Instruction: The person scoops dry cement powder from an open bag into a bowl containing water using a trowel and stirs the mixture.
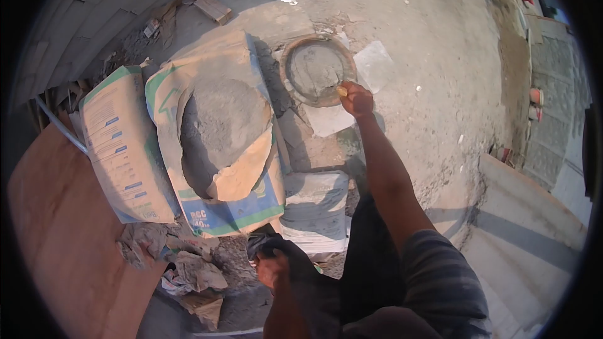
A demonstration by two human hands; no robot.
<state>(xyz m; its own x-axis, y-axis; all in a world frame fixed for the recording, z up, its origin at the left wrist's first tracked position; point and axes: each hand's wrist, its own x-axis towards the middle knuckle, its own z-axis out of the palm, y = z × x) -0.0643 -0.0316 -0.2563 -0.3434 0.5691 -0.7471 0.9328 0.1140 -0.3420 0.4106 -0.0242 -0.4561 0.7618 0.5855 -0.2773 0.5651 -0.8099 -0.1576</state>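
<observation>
Near the top centre, a round basin (286, 74) holds grey powder or mix. My right hand (357, 98) is closed at the basin's lower right edge, around a small yellowish handle (342, 91); whatever the handle belongs to is not clear. Left of the basin lies a large paper bag (251, 210), torn open on top, with grey powder (229, 119) showing inside. Low in the view, my left hand (272, 268) is closed beside my knee, below the torn bag, with dark cloth at its fingers; I cannot make out what it holds.
A second, closed bag (125, 150) lies at the left, beside a brown board (69, 226). Crumpled paper (195, 273) sits below the bags. A white sack (314, 207) lies before my legs. Wood pieces (211, 7) are at the top; pale slabs (527, 238) stand at the right.
</observation>
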